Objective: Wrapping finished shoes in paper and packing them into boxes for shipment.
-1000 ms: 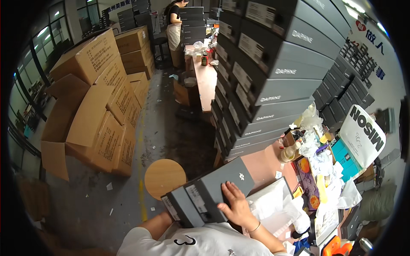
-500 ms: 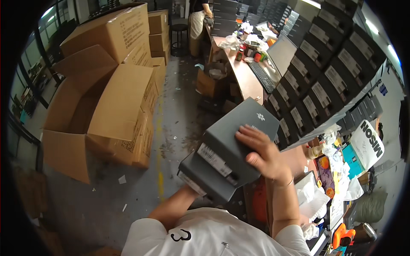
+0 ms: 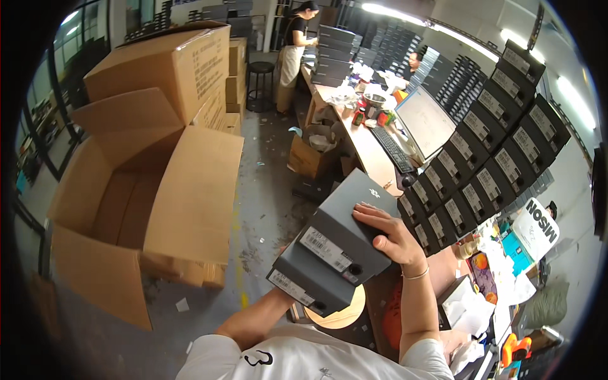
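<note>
Two dark grey shoe boxes are held one on the other, tilted, in front of my body. The upper shoe box (image 3: 345,237) bears a white barcode label on its end, as does the lower shoe box (image 3: 310,278). My right hand (image 3: 392,237) grips the upper box at its right edge, fingers laid over the lid and thumb apart. From below, my left hand (image 3: 280,249) carries the lower box; most of its fingers are hidden by the boxes. At the left stands a large open carton (image 3: 120,209) with its flaps folded out.
Tall stacks of dark shoe boxes (image 3: 481,158) line the right. A workbench (image 3: 373,161) holds a keyboard and a monitor (image 3: 427,123). A round wooden stool seat (image 3: 342,310) lies below the boxes. Closed cartons (image 3: 171,69) rise behind the open one. A person (image 3: 294,57) stands at the back.
The view has tilted up, showing more of the far room. The shoe boxes have turned slightly and sit a little lower in the picture. Both hands keep their hold.
</note>
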Motion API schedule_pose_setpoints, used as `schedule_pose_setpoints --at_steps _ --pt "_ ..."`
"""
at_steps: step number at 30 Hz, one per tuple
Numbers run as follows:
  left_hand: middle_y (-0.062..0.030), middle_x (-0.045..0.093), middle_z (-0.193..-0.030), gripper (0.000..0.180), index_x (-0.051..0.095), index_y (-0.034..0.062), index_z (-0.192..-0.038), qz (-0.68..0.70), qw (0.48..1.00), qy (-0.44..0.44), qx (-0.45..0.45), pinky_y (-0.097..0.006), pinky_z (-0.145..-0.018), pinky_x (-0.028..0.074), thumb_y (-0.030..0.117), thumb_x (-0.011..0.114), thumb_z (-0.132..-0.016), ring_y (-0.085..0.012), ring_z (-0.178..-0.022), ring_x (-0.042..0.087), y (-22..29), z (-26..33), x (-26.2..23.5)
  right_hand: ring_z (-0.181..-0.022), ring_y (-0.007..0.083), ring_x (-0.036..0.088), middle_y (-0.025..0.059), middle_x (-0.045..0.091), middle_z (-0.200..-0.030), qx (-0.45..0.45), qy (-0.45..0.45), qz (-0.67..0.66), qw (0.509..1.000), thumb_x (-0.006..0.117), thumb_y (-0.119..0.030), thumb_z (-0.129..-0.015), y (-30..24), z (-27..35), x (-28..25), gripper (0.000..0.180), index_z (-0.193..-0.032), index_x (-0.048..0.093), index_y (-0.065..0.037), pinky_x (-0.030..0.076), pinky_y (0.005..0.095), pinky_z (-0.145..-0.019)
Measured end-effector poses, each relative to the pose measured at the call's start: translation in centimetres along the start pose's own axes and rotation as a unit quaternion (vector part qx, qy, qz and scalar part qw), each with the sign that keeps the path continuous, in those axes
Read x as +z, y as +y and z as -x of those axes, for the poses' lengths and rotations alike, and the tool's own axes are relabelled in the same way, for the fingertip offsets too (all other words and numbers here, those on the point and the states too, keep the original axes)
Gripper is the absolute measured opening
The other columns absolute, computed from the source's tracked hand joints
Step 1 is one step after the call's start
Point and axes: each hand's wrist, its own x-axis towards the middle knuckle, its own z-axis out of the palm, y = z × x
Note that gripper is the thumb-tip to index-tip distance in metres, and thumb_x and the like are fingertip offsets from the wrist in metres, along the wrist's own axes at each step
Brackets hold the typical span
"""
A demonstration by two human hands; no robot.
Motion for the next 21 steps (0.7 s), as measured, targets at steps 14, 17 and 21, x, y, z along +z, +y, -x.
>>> schedule_pose_setpoints --at_steps 14,17,21 --pt "-0.0106 0.047 -0.137 0.069 0.042 0.0115 -0.139 0.027 0.996 -0.043 -0.075 -0.045 -0.105 0.037 0.062 0.036 -0.093 -0.0280 -0.124 0.047 10.0 -12.0 1.2 -0.134 0.0365 0.036 0.0132 0.054 -0.133 0.033 0.081 0.311 0.946 0.060 -0.073 -0.070 -4.8 -7.3 2.5 0.087 -0.124 0.061 -0.005 0.001 0.0547 -0.114" --pt "-0.0107 0.047 -0.137 0.069 0.042 0.0115 -0.139 0.017 0.996 -0.039 -0.073 -0.045 -0.105 0.037 0.062 0.036 -0.093 -0.0280 -0.124 0.047 11.8 -14.5 1.4 -0.139 0.0368 0.029 0.0123 0.045 -0.142 0.064 0.057 0.327 0.941 0.072 -0.065 -0.064 -3.5 -8.3 1.9 0.089 -0.131 0.055 -0.009 0.003 0.0584 -0.113" --pt "-0.0108 0.048 -0.137 0.069 0.043 0.0116 -0.139 0.012 0.996 -0.016 -0.082 -0.045 -0.105 0.038 0.062 0.037 -0.093 -0.0281 -0.124 0.047 14.1 -20.2 -0.3 -0.143 0.0359 0.018 0.0111 0.032 -0.151 0.140 0.026 0.343 0.928 0.079 -0.049 -0.066 1.3 -10.7 1.2 0.090 -0.141 0.043 -0.015 0.009 0.0631 -0.110"
